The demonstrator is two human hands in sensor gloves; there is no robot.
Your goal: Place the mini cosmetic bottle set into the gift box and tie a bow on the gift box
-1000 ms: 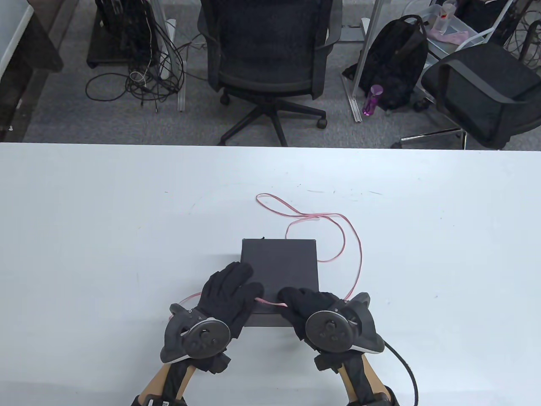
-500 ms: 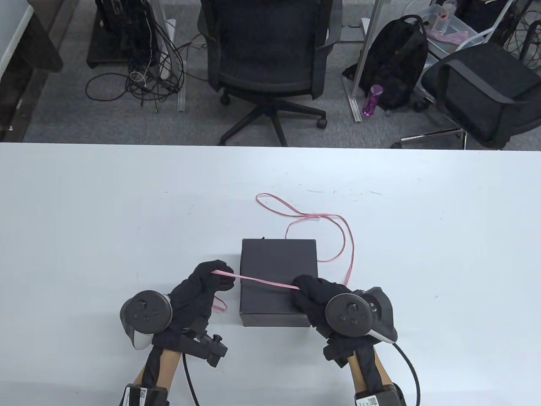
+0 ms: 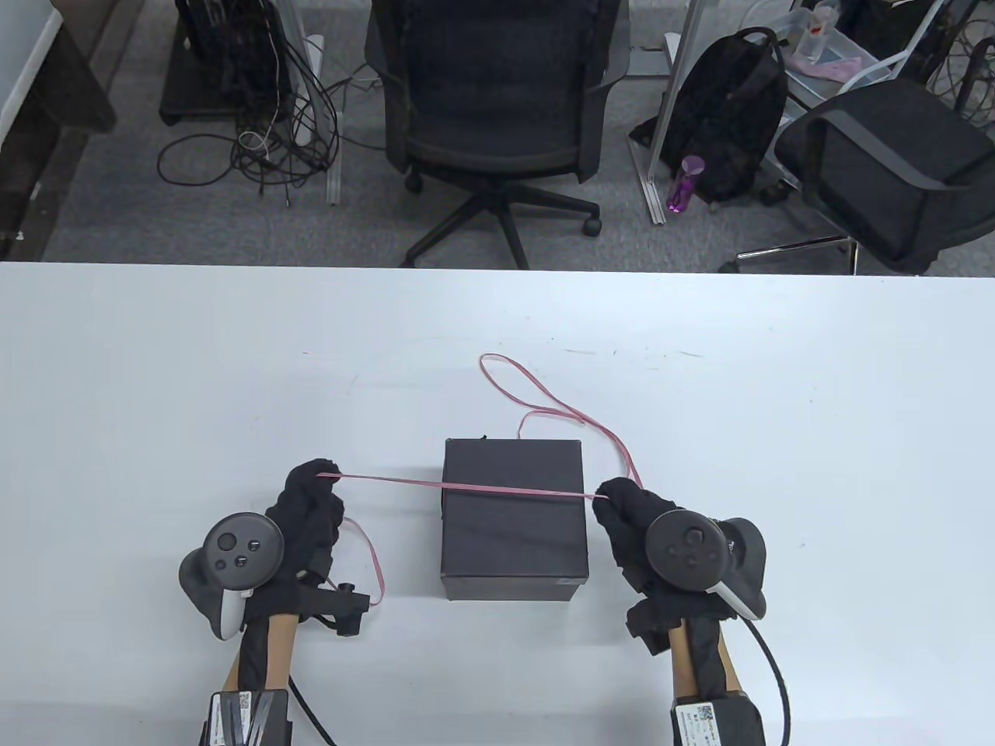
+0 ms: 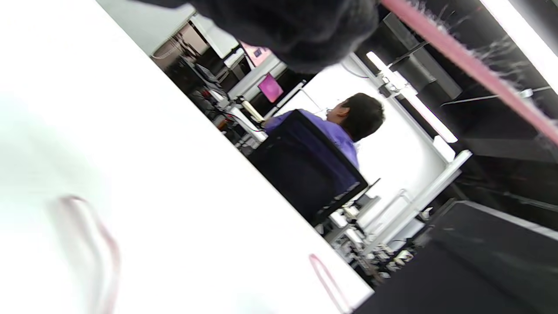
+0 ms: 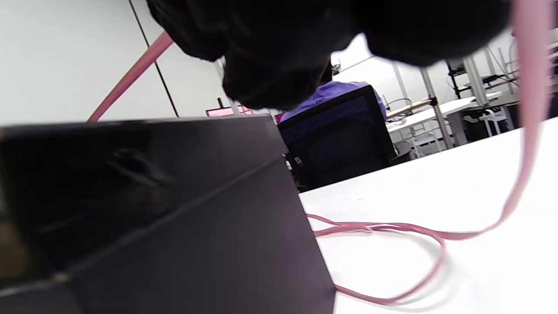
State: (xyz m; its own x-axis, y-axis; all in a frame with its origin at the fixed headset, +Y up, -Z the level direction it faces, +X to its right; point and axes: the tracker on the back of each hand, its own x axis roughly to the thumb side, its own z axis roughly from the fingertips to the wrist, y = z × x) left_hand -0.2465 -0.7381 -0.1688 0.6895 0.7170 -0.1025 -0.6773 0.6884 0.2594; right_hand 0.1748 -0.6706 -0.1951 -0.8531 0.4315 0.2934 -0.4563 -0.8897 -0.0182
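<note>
White tabletop (image 3: 155, 373) fills the near half of the table view, with grey carpet, a tangle of cables (image 3: 264, 132), a black office chair (image 3: 497, 116) and a black backpack (image 3: 731, 116) beyond its far edge. On the left, the left hand (image 3: 311, 505) is curled into a fist beside the box, pinching the pink ribbon (image 3: 466, 489) at its fingertips; a short tail of ribbon loops down from the fist onto the table. From there the ribbon runs taut across the top of the closed black gift box (image 3: 513, 544), which sits on the table between the two hands, near the front edge. At the box's right edge the right hand (image 3: 633, 517) is curled as well, gripping the ribbon just beside the lid. Past that grip the ribbon trails away in loose loops over the table behind the box. In the right wrist view the gloved fingers (image 5: 270, 56) hang close above the box's dark side (image 5: 174, 226), with the ribbon slack on the table beyond. Both wrist views show a person in a purple top (image 4: 335, 135) seated far off. The cosmetic bottles cannot be seen with the box shut.
</note>
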